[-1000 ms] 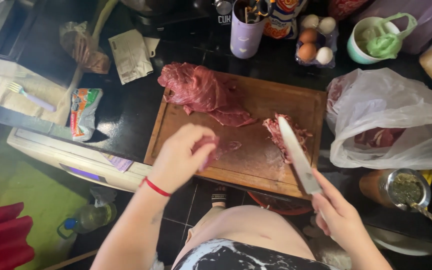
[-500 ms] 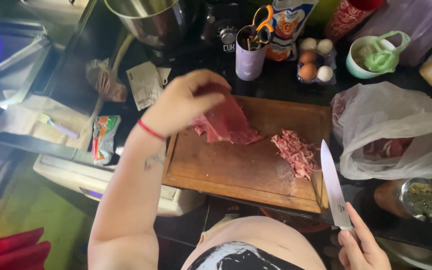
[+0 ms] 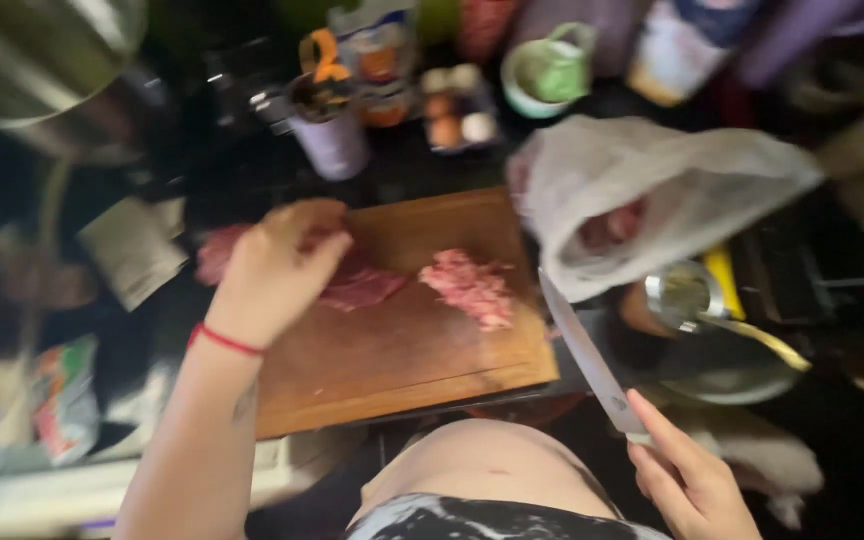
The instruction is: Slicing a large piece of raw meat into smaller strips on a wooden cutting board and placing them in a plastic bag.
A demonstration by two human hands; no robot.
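Raw meat slab (image 3: 352, 285) lies on the left-far part of the wooden cutting board (image 3: 402, 360), partly hanging off the board's left edge. Left hand (image 3: 277, 270) sits on top of it, fingers curled over the meat, gripping or pressing it; looks like it's there to steady or shift the piece for cutting, though blur hides the exact grip. Red band on that wrist.

Pile of chopped meat (image 3: 467, 288) sits to the right on the same board, apart from the slab, kept aside from the uncut piece.

Right hand (image 3: 692, 480) at near right, off the board, closed around the handle of a kitchen knife (image 3: 587, 355). Blade points up and away toward the board's right edge, not touching meat, held clear while the other hand handles the slab.

Right of the board: thin plastic bag (image 3: 672, 190) with more red meat inside. Far side: lilac cup (image 3: 332, 140) with utensils, green-and-white mug (image 3: 552, 70), small tray of eggs (image 3: 452, 120). Metal pot (image 3: 42, 60) at far left. Frame is motion-blurred.
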